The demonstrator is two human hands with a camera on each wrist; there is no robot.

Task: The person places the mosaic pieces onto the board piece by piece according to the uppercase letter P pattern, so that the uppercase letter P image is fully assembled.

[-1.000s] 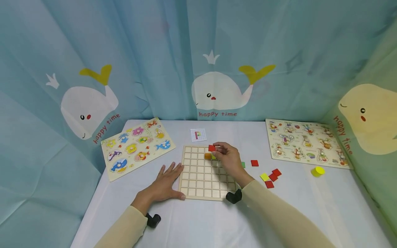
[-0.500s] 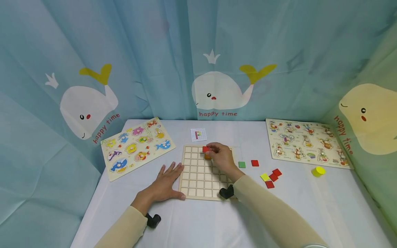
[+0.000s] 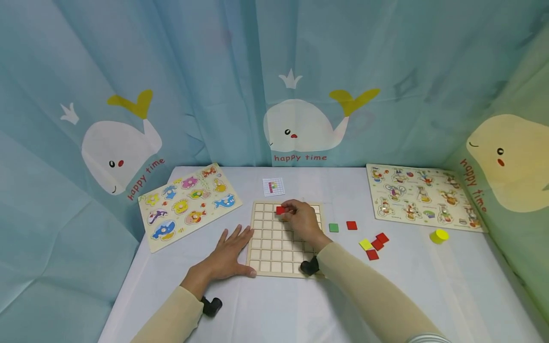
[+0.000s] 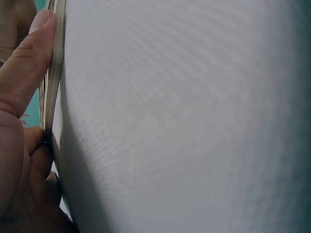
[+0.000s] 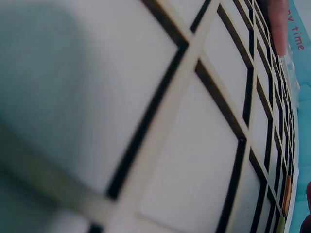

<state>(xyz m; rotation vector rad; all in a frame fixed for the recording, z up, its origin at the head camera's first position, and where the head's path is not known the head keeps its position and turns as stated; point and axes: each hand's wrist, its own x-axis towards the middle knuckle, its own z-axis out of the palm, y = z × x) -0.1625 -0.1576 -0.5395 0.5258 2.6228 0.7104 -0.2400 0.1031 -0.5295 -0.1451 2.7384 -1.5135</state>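
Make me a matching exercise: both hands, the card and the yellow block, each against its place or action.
1. left hand
2. right hand
3. card
4. yellow block

A. beyond the far edge of the grid board
B. pinching a red tile
C. near the puzzle at right
D. at the left edge of the grid board

Pairs: 1-D, 2-B, 3-A, 4-C

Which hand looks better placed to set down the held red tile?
Right, most likely: the right hand pinches the red tile at the far rows of the board, while the left hand lies spread at the board's left edge.
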